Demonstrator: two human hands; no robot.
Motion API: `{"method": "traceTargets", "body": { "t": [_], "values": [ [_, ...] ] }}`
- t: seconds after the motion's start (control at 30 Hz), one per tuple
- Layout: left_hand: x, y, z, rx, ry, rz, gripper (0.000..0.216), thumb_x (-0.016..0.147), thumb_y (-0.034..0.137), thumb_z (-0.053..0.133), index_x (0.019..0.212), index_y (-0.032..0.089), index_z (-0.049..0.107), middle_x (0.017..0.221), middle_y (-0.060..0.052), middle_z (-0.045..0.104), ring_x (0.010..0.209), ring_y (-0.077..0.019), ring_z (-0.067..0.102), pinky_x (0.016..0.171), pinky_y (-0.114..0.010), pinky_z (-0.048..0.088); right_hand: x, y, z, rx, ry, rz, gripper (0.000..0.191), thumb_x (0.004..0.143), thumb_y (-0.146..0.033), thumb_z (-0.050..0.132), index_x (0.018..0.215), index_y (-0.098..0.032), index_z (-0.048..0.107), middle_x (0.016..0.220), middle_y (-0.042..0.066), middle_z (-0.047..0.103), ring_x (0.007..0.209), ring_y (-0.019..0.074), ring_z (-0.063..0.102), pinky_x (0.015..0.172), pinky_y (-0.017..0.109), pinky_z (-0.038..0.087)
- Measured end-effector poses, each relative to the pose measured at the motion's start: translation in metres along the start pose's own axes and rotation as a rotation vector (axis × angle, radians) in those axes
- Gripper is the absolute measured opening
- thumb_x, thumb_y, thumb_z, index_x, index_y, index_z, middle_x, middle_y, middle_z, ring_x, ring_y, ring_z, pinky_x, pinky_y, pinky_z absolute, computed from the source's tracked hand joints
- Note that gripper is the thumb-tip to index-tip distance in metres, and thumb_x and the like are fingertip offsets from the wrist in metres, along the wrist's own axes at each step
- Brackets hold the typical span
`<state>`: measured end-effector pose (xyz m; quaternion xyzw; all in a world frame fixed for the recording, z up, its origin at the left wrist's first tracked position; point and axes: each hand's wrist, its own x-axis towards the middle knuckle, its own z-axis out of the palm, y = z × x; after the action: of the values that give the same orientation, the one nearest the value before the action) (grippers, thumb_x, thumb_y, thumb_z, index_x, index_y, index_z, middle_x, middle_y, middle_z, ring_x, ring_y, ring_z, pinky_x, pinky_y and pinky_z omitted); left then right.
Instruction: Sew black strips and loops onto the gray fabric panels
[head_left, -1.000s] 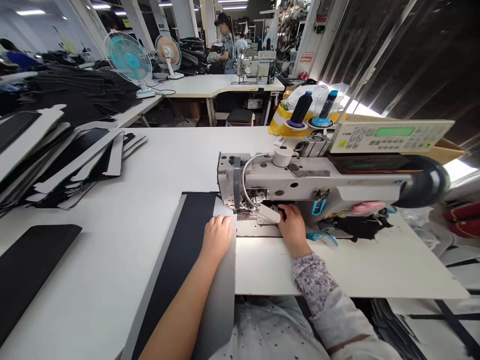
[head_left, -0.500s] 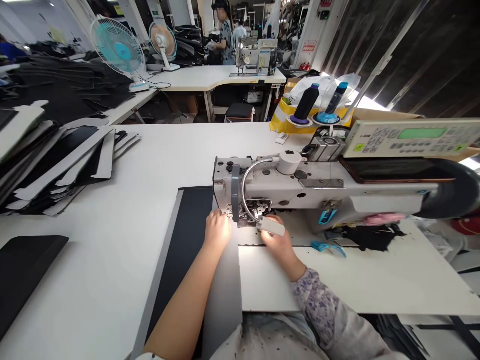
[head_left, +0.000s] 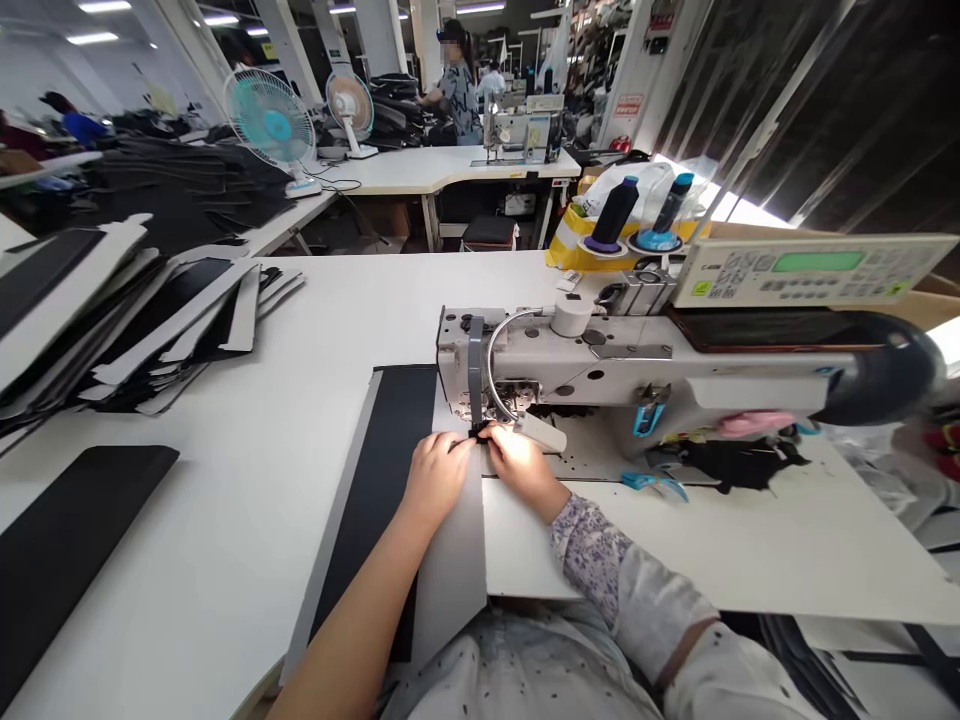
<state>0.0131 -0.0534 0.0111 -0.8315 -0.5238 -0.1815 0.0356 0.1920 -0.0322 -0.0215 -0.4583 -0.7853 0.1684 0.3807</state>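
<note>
My left hand (head_left: 436, 478) and my right hand (head_left: 521, 464) meet just in front of the needle area of a sewing machine (head_left: 555, 365). Between their fingertips is a small black piece (head_left: 478, 432), pinched from both sides; its exact kind is too small to tell. Beneath my left hand and forearm lies a long black panel with grey borders (head_left: 386, 440), reaching from beside the machine head towards my lap. The grey lamp head (head_left: 541, 432) on a bendy metal neck hangs close above my right hand. The needle itself is hidden.
Blue thread snips (head_left: 654, 486) lie right of my hand, near black scraps (head_left: 742, 465). Stacked grey-and-black pieces (head_left: 172, 330) and a black panel (head_left: 82, 540) occupy the left. Two thread cones (head_left: 615, 215) stand behind the machine. A person (head_left: 459, 85) stands at the far table.
My right hand has moved left from under the lamp to meet my left hand, which has come slightly nearer to me. A small black piece now shows between them. The view has tilted up slightly.
</note>
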Motion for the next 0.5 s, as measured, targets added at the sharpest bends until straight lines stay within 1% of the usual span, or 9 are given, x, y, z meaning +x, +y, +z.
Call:
{"method": "traceTargets", "body": {
  "t": [0.1, 0.3, 0.5],
  "values": [
    [0.0021, 0.0022, 0.0015, 0.002, 0.012, 0.005, 0.029, 0.091, 0.02, 0.049, 0.112, 0.026, 0.068, 0.101, -0.008, 0.065, 0.094, -0.0216, 0.057, 0.083, -0.037, 0.046, -0.0015, 0.0021, -0.0011, -0.07, 0.002, -0.012, 0.028, 0.093, -0.014, 0.039, 0.109, -0.02, 0.061, 0.105, 0.008, 0.069, 0.096, 0.0204, 0.066, 0.088, 0.035, 0.053],
    [0.0034, 0.0034, 0.0028, 0.008, 0.008, 0.005, 0.029, 0.091, 0.018, 0.048, 0.112, 0.024, 0.067, 0.101, -0.007, 0.066, 0.094, -0.0215, 0.057, 0.084, -0.037, 0.046, -0.0018, 0.0053, 0.0002, -0.125, 0.003, -0.016, 0.029, 0.094, -0.014, 0.04, 0.112, -0.021, 0.062, 0.107, 0.007, 0.069, 0.096, 0.02, 0.066, 0.087, 0.033, 0.053],
    [0.0082, 0.0012, 0.004, -0.001, -0.02, -0.001, 0.032, 0.09, 0.017, 0.047, 0.115, 0.024, 0.066, 0.103, -0.009, 0.065, 0.096, -0.0226, 0.057, 0.083, -0.038, 0.047, -0.001, 0.005, -0.0041, -0.051, -0.007, 0.041, 0.03, 0.094, -0.016, 0.04, 0.112, -0.022, 0.063, 0.1, 0.007, 0.07, 0.085, 0.0197, 0.067, 0.084, 0.033, 0.053]
  ]
}}
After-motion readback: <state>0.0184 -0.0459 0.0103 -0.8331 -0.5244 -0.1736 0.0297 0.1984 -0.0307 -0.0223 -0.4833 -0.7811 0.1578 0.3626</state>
